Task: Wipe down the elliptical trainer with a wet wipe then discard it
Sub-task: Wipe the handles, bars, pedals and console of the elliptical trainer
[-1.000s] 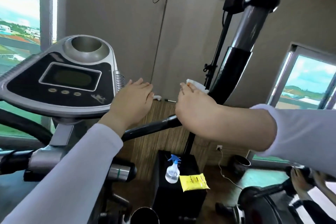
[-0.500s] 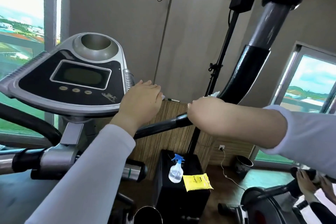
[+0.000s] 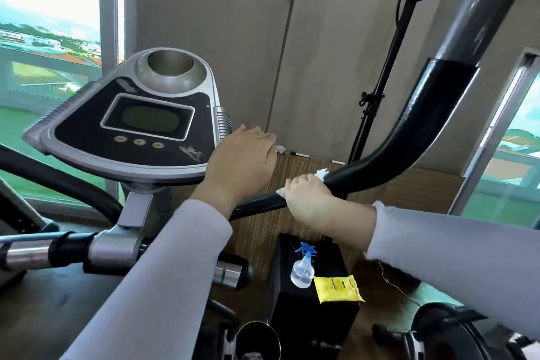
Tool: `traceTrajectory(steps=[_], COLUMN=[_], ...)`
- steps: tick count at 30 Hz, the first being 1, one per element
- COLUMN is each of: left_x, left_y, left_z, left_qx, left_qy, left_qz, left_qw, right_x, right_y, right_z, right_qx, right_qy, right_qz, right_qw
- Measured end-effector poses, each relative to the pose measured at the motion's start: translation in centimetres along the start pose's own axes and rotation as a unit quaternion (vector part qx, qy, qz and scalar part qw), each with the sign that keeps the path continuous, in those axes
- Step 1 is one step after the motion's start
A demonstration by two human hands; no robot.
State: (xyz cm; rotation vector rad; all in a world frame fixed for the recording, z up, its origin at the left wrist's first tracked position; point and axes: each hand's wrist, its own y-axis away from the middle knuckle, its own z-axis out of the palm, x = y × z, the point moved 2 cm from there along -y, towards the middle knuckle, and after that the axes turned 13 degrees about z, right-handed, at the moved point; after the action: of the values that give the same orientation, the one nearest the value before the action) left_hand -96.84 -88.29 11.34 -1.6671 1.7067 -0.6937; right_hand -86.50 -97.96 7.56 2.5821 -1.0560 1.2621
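Note:
The elliptical trainer's grey and black console [image 3: 140, 126] fills the left middle. Its black right handlebar [image 3: 409, 137] curves up from the centre to the top right. My right hand [image 3: 309, 199] is wrapped around the low part of that bar, pressing a white wet wipe [image 3: 321, 175] onto it; bits of wipe show at both ends of my fist. My left hand [image 3: 242, 155] lies flat against the console's right edge, fingers together, holding nothing.
Below stands a black box [image 3: 312, 310] carrying a blue-topped spray bottle [image 3: 302, 267] and a yellow wipe packet [image 3: 337, 288]. A wood-panelled low wall [image 3: 409, 184] is behind. A black stand pole [image 3: 377, 90] rises by the grey wall. Windows flank both sides. Another exercise machine [image 3: 444, 333] sits bottom right.
My right hand has closed around the handlebar with the wipe and slid down it toward the console. My left hand stays on the console edge. The view shifted slightly left.

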Motion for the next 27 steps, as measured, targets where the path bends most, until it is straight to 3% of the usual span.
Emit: traceTrajectory(steps=[6, 10, 15, 24, 27], left_x=[0.0, 0.0, 0.1, 0.1, -0.7], left_y=[0.0, -0.1, 0.0, 2.7, 4.4], left_z=[0.3, 0.1, 0.2, -0.5, -1.3], left_qx=[-0.016, -0.021, -0.023, -0.044, -0.03], left_qy=[-0.039, -0.034, -0.022, -0.06, -0.032], left_qz=[-0.003, -0.006, -0.006, 0.034, 0.001], left_qw=[0.999, 0.999, 0.999, 0.997, 0.999], right_x=[-2.1, -0.7, -0.1, -2.8, -3.7], right_y=[-1.2, -0.6, -0.3, -2.5, -3.1], right_z=[2.1, 2.1, 1.9, 2.5, 2.5], right_qx=[0.063, 0.094, 0.06, 0.072, 0.071], right_qy=[-0.078, -0.023, 0.02, -0.118, -0.151], right_qz=[-0.013, 0.002, 0.014, -0.036, -0.065], right_qw=[0.995, 0.995, 0.998, 0.99, 0.984])
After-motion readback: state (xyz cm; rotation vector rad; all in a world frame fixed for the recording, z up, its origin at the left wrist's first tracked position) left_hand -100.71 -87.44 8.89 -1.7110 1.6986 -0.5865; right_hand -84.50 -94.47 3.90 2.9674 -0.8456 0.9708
